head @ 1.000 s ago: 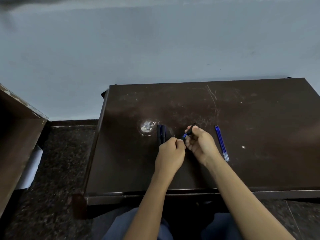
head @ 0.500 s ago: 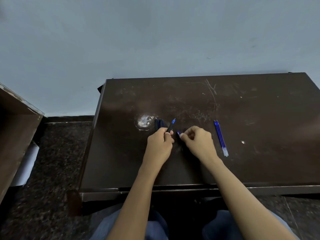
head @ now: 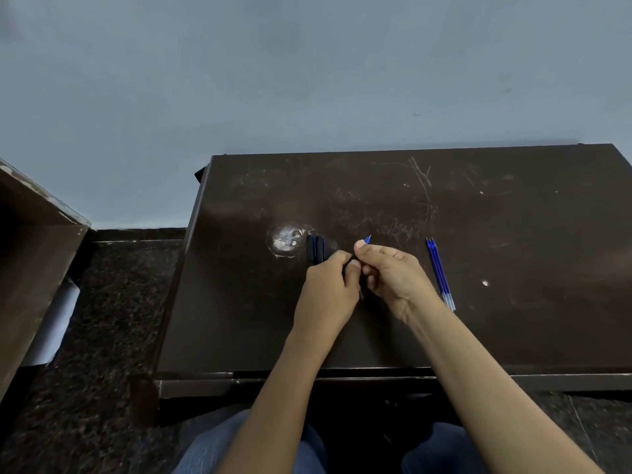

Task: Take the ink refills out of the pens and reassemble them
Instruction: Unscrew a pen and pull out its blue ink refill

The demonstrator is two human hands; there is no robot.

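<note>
Refills [head: 439, 272] loose on table [head: 513, 319], already out; dark pens [head: 316, 249] parked nearby; left hand [head: 328, 292] and right hand [head: 396, 275] jointly grip one pen [head: 367, 239], seemingly mid-job.

The left hand [head: 328, 292] and right hand [head: 396, 275] conceal the pen [head: 367, 239] except its blue tip. Dark pens [head: 316, 249] at 11 o'clock: near ends covered by the left hand.

I saw both hands touching over the table [head: 513, 319]. The right hand [head: 396, 275] pinched a refill [head: 367, 239], its blue tip poking past the thumb. The left hand [head: 328, 289] curled round a dark pen barrel [head: 349, 265], mostly hidden. Dark pens [head: 316, 249] lay beside a white worn patch [head: 286, 239]. I noted two loose refills [head: 439, 271] near the right hand.
</note>
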